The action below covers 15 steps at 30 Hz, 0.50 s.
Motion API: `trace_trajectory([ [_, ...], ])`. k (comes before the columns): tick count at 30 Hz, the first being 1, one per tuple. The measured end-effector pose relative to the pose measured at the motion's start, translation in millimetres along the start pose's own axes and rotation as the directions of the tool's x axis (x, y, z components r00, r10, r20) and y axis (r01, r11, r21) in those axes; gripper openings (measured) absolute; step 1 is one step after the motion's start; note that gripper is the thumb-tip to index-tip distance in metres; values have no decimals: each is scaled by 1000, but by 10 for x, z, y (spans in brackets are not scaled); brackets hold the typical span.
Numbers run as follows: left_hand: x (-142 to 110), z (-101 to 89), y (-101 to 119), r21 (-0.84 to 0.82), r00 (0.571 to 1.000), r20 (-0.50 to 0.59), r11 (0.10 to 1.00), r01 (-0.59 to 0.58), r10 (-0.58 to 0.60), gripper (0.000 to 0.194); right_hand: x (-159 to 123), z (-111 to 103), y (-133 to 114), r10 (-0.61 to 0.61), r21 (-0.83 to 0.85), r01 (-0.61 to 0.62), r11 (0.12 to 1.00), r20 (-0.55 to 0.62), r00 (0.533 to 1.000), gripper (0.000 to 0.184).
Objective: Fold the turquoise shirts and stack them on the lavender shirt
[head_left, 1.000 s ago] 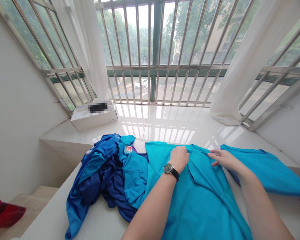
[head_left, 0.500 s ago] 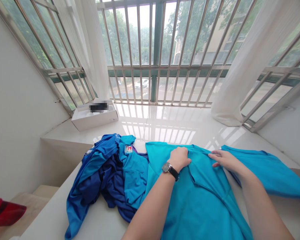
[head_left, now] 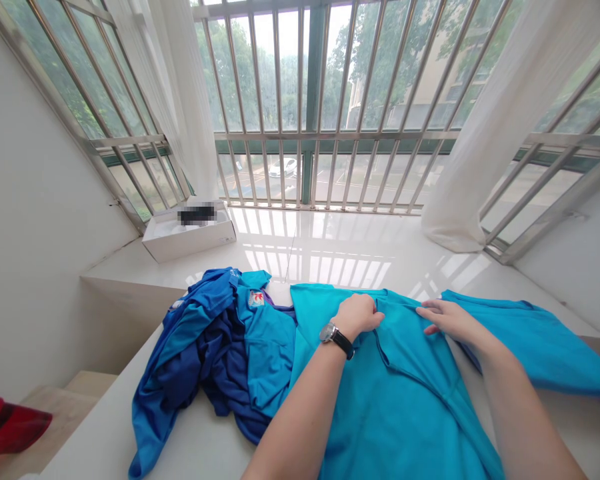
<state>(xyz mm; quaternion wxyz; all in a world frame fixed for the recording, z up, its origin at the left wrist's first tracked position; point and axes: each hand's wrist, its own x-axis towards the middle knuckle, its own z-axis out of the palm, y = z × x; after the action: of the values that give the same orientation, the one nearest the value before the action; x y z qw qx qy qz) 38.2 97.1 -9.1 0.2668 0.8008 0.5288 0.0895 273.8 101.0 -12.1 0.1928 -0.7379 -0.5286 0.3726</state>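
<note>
A turquoise shirt (head_left: 380, 413) lies spread on the white table, one side folded inward so its sleeve edge rests across the middle. My left hand (head_left: 359, 316), with a black-strapped watch at the wrist, is closed on the fabric near the shirt's far edge. At the far right corner of the same shirt, my right hand (head_left: 447, 320) pinches the edge between thumb and fingers. Left of the shirt sits a crumpled heap of blue clothes (head_left: 220, 360), one piece bearing a small red and white patch. A folded turquoise garment (head_left: 535, 340) lies to the right.
Behind the table runs a glossy white window sill (head_left: 325, 247) below a barred window. An open white box (head_left: 190, 240) stands on the sill at left. White curtains (head_left: 460, 193) hang at both sides. Something red (head_left: 13, 425) shows at lower left.
My left hand has shifted very slightly, its wrist turning a little to the left. The right hand and the clothes look almost the same.
</note>
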Motion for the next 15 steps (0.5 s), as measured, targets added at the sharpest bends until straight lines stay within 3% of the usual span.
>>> trace_trajectory([
  [10, -21, 31, -8, 66, 1000, -13, 998, 10, -9, 15, 0, 2, 13, -27, -48, 28, 998, 12, 1000, 57],
  [15, -21, 28, 7, 75, 1000, -20, 997, 8, -6, 14, -350, -31, -139, -49, -98, 48, 994, -8, 999, 73],
])
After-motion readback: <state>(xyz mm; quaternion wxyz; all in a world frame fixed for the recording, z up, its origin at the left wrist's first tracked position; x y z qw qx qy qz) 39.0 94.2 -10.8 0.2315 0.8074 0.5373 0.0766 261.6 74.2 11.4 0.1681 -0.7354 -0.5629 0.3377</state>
